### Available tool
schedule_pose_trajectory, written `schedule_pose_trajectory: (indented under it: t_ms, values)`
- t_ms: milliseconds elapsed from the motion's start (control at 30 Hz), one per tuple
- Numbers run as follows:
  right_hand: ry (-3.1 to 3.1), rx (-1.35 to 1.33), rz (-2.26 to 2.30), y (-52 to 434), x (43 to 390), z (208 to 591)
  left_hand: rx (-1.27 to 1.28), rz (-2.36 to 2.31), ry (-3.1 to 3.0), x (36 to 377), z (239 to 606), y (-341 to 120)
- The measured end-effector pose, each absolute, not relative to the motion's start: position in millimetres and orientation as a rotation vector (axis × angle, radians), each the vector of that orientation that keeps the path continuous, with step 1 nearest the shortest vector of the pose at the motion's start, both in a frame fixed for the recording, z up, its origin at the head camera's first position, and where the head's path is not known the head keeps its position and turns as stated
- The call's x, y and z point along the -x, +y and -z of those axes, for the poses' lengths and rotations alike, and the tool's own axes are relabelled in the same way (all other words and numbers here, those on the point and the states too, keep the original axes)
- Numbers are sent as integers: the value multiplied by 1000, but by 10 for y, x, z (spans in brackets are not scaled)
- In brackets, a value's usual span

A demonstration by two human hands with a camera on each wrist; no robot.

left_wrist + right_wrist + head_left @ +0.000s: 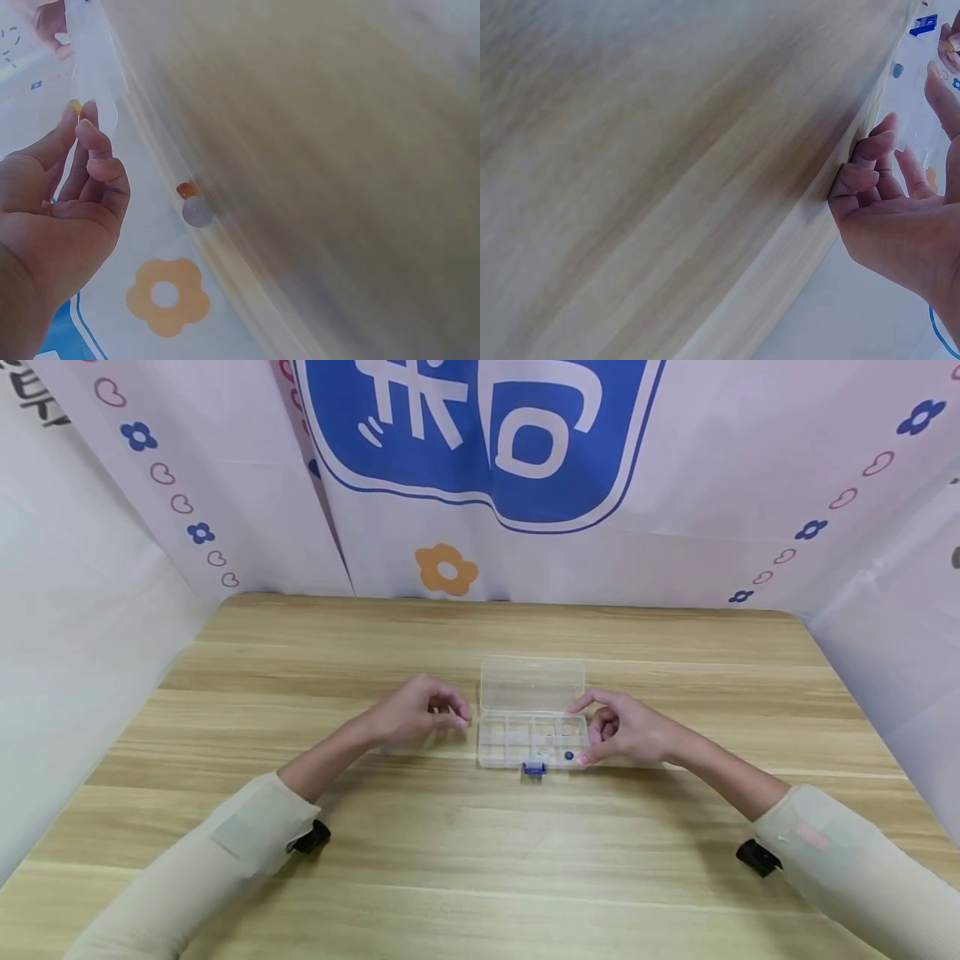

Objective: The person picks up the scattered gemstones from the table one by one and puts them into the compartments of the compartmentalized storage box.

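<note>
A clear plastic compartment box point(491, 752) lies on the table with its lid point(532, 685) raised at the back and a blue latch point(534, 768) in front. In its front right compartment is a small dark blue piece point(569, 756); other small pieces inside are too faint to name. My left hand point(420, 710), just left of the box, pinches a small yellow piece point(76, 106) between thumb and fingertip. My right hand point(633, 727) grips the box's right end, thumb at the front corner and index finger near the hinge.
In the left wrist view, a small orange piece point(186, 190) and a pale round piece point(197, 211) lie on the table near the left hand. The wooden table point(450, 860) meets a printed cloth point(637, 560) behind. Black wrist devices point(309, 837) sit under both sleeves.
</note>
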State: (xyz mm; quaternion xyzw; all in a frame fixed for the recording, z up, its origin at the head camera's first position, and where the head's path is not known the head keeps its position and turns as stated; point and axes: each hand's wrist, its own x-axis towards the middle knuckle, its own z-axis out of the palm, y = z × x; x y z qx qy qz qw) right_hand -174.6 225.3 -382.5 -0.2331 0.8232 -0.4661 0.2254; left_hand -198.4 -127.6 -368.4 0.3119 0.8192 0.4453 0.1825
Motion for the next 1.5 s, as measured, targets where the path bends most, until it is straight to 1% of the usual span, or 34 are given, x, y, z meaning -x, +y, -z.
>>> schedule_pose_trajectory:
  t_ms: [500,733,1133,1500]
  values:
    - [2265,645,1289,2249,1735,3811,-979,-1237,2290,2016,3680,-1170]
    - [2264,647,1290,2245,1734,3808,-965,-1221,2289,2005,3659,-1124]
    - [2268,628,1281,2239,1729,3796,-1011,-1188,2281,1985,3639,-1009]
    - [2264,629,1286,2238,1723,3788,-1094,-1195,2248,2002,3657,-888]
